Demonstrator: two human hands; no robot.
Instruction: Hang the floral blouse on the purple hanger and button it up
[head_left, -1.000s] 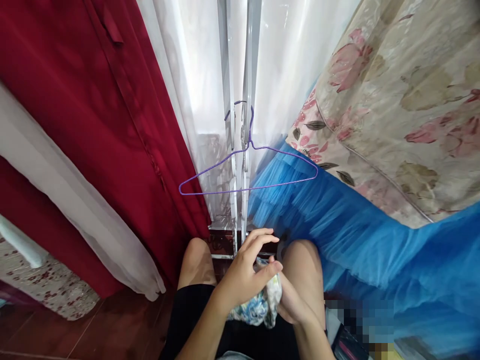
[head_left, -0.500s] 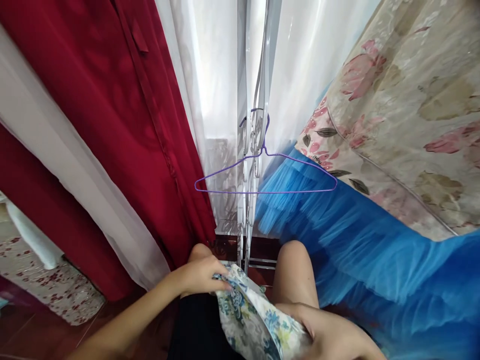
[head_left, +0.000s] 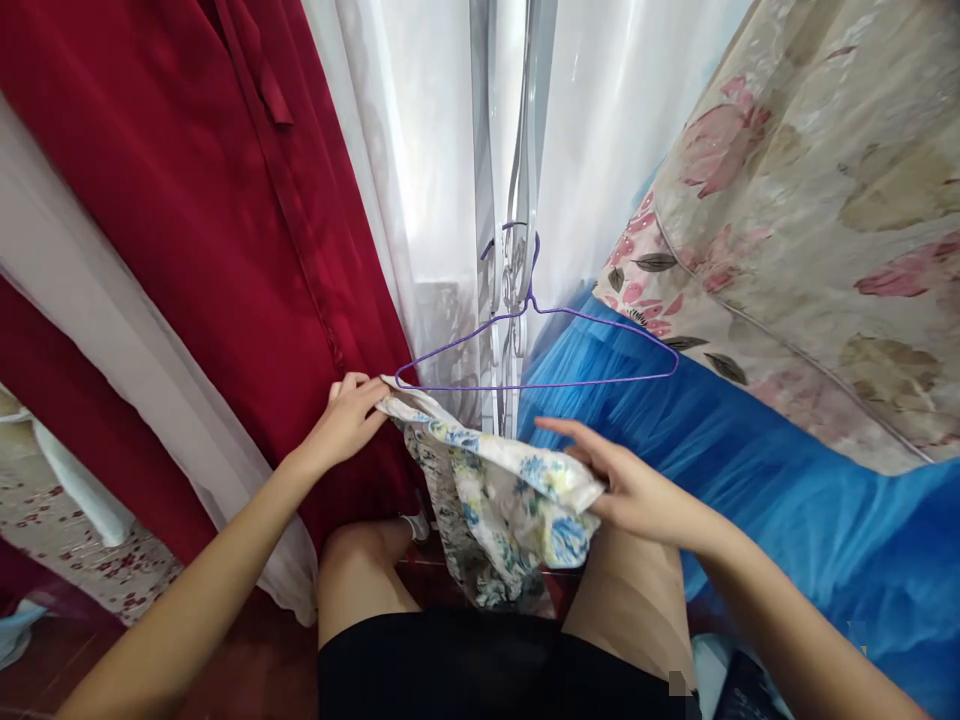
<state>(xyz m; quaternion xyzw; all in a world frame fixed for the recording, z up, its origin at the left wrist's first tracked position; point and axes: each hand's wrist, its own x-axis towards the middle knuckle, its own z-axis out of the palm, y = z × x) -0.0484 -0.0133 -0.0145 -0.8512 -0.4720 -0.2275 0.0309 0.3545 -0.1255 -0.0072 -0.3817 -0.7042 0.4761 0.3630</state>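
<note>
My left hand (head_left: 345, 420) pinches one corner of a white garment with blue and yellow flowers (head_left: 491, 495). My right hand (head_left: 626, 485) grips the garment's other end, index finger stretched out. The cloth is held spread between both hands above my knees and hangs down in folds. Just above it a purple wire hanger (head_left: 536, 350) hangs empty from a silver metal grille (head_left: 514, 200) in front of a white sheer curtain (head_left: 420, 180).
A dark red curtain (head_left: 187, 220) with a white panel hangs at the left. Blue tulle (head_left: 735, 470) spreads at the right under a beige floral bedspread (head_left: 810, 200). Dark wooden floor (head_left: 255, 670) shows at the lower left.
Both hands went from bunching the garment on my lap to pulling it apart. They have raised it, spread out, up to just below the hanger.
</note>
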